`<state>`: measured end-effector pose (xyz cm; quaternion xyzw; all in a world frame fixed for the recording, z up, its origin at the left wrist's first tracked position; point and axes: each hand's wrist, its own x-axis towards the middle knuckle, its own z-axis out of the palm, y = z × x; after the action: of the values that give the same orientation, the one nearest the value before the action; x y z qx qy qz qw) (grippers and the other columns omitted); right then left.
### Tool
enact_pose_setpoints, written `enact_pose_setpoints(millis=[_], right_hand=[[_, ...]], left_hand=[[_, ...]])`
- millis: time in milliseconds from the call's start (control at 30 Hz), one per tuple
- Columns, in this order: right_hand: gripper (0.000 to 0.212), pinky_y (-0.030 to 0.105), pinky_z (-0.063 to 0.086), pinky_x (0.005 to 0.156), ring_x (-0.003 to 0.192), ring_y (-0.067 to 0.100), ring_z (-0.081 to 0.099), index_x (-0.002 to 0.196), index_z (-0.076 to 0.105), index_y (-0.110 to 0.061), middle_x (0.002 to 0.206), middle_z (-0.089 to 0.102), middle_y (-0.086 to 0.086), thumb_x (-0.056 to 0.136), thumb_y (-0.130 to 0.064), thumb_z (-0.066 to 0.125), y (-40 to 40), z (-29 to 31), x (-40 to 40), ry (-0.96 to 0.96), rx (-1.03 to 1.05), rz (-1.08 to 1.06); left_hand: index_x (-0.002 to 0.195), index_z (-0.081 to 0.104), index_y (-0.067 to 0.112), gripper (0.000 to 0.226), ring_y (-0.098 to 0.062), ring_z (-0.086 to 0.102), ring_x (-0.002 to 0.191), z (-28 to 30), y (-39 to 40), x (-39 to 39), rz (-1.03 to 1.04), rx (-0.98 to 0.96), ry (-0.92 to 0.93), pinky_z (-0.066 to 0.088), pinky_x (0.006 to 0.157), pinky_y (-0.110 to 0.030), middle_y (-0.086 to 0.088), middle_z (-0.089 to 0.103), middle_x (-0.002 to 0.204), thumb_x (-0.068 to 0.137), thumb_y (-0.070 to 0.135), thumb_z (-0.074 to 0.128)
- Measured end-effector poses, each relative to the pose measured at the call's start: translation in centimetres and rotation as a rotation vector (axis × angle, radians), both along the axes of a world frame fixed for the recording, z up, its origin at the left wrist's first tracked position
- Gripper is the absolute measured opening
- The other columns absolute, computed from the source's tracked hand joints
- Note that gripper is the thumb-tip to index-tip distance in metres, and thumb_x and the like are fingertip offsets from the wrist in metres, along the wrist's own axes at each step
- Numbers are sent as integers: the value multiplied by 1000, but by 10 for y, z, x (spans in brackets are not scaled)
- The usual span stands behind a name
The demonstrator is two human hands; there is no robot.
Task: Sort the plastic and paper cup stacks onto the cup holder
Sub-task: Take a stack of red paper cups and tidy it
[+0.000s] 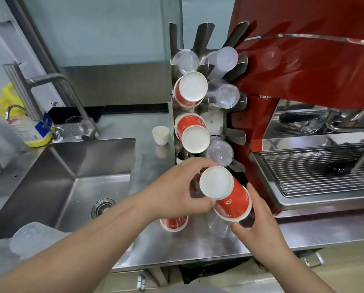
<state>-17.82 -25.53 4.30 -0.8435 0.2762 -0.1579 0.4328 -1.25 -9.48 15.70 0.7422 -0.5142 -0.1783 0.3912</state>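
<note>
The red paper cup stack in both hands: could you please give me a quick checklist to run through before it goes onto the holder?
1. Grip on the red paper cup stack: left hand pinches its white base end, right hand supports the rim end. Ok.
2. Orientation: base faces up, like the paper stacks already on the cup holder. Ok.
3. Free slot low on the holder: hidden behind the hands. Cannot tell.
4. Sorting so far: paper stacks in the left column, clear plastic stacks in the right. Ok.
5. Path: another red paper cup and a clear cup sit right under the hands. Not ok.
</note>
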Motion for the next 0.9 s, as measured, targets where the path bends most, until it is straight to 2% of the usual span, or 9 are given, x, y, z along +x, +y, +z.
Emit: enact_pose_setpoints(millis=[67,200,333,467,567,633,733,800,900], right_hand=[[98,12,27,96,119,-25,25,150,15,-35,138,35,-17,76,-19,77,5,11,3,-13,-42,15],[89,0,25,93,126,-25,22,146,16,-40,134,27,-38,82,-9,70,9,27,8,-100,-153,79],[88,8,24,100,133,-14,26,143,13,-49,134,20,-50,81,-11,64,18,43,15,-155,-216,195],[89,5,16,105,136,-13,18,141,3,-59,140,14,-44,74,-33,54,35,50,30,-101,-190,327],[85,11,20,111,139,-5,22,149,14,-37,146,26,-24,79,-34,63,47,44,46,-80,-174,369],[83,21,24,114,139,0,26,148,24,-28,145,32,-16,79,-37,69,52,39,60,-80,-187,354],[78,38,34,112,136,7,33,144,33,-26,143,38,-9,77,-32,73,56,36,80,-90,-197,340],[77,37,36,110,132,5,36,142,35,-27,141,42,-11,76,-27,74,60,38,90,-101,-185,343],[78,33,35,109,130,7,39,143,35,-27,138,45,-11,75,-26,72,64,34,101,-94,-187,365]], left_hand=[[120,51,35,55,-2,58,103,1,8,0,21,-25,22,51,87,-23,19,58,112,71,22,73],[123,51,33,58,-6,59,107,6,25,5,65,-61,87,51,92,-30,17,60,115,71,24,72],[120,49,38,57,-6,62,104,12,44,11,93,-107,166,51,87,-18,20,60,112,70,21,72],[124,50,33,56,-11,62,109,10,67,22,131,-122,163,53,89,-25,19,61,115,72,22,71],[122,50,34,57,-10,62,108,6,81,29,175,-110,128,53,87,-24,20,60,115,73,16,72],[119,51,39,55,-7,62,104,6,86,32,203,-101,104,52,84,-20,23,60,113,71,24,70],[117,51,41,53,-8,63,101,7,89,40,238,-79,70,54,82,-24,20,61,111,69,26,69],[118,52,38,53,-8,62,101,8,88,45,252,-58,32,54,84,-27,16,61,111,71,21,72],[120,53,34,54,-4,60,101,5,86,50,261,-24,-3,52,83,-23,15,59,113,74,17,74]])
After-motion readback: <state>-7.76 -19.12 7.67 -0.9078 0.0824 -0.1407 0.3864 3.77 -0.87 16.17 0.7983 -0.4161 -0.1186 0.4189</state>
